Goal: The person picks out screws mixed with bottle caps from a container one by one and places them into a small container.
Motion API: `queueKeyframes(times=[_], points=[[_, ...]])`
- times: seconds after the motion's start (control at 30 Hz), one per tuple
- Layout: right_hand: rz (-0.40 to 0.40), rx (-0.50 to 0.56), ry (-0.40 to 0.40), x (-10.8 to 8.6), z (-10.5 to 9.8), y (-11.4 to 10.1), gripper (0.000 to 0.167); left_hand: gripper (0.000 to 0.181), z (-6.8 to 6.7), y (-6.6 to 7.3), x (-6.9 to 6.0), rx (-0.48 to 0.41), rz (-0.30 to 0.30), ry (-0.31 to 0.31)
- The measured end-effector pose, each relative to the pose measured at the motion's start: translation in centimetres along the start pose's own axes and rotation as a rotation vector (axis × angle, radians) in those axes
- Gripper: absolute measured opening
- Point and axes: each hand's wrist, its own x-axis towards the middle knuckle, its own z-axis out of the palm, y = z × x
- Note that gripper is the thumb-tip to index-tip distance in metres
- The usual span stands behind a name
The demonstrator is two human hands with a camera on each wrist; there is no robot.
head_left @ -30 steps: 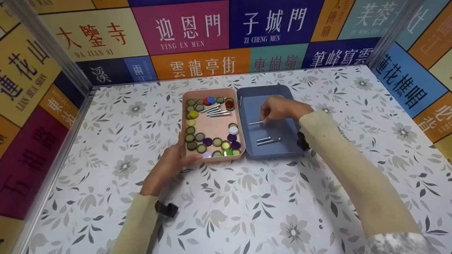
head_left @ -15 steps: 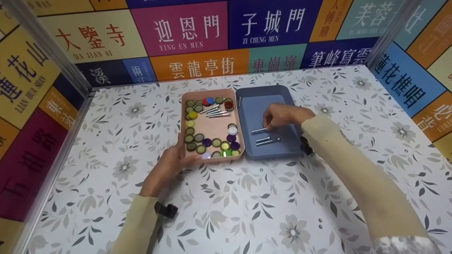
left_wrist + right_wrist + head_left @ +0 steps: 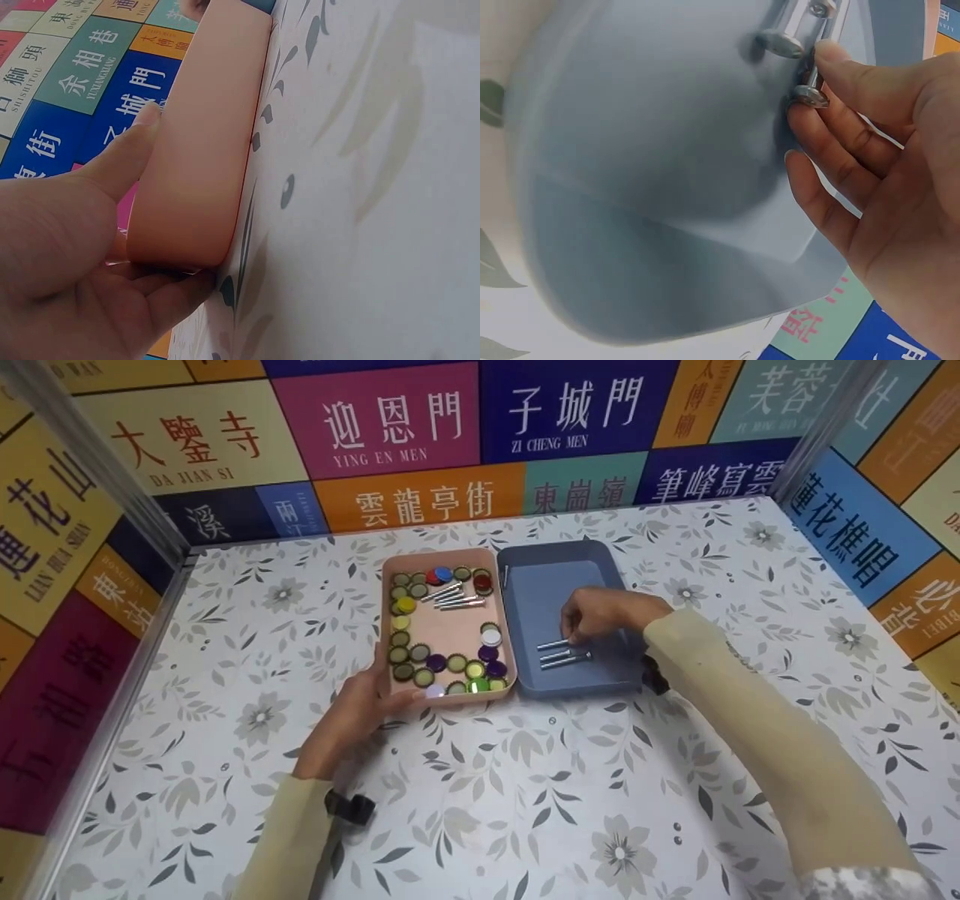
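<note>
My right hand is over the blue-grey tray, pinching a metal bolt between thumb and fingers. That bolt lies beside two other bolts near the tray's front, roughly parallel to them. Another bolt leans at the tray's left wall. My left hand grips the near left corner of the pink tray, thumb at the rim and fingers round the outer side. Inside the pink tray lie several bolts and many bottle caps along the edges.
Both trays stand side by side, touching, on a table with a leaf-and-flower cover. A colourful panel wall with lettering rises behind the table, and similar panels flank the sides.
My right hand has moved toward the front of the blue-grey tray, bringing its bolt down next to the two lying there. The left hand keeps its grip on the pink tray.
</note>
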Motion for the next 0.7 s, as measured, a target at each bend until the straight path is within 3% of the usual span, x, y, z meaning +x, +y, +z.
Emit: queueKeyframes(times=[0.17,0.7], points=[[0.026,0.016,-0.005,-0.13,0.15,0.13,0.009,0.100,0.01,0.15,-0.02,-0.027,-0.013,-0.003],[0.030,0.051,-0.021,-0.22,0.31,0.03,0.013,0.103,0.01,-0.02,0.16,0.006,-0.008,0.001]])
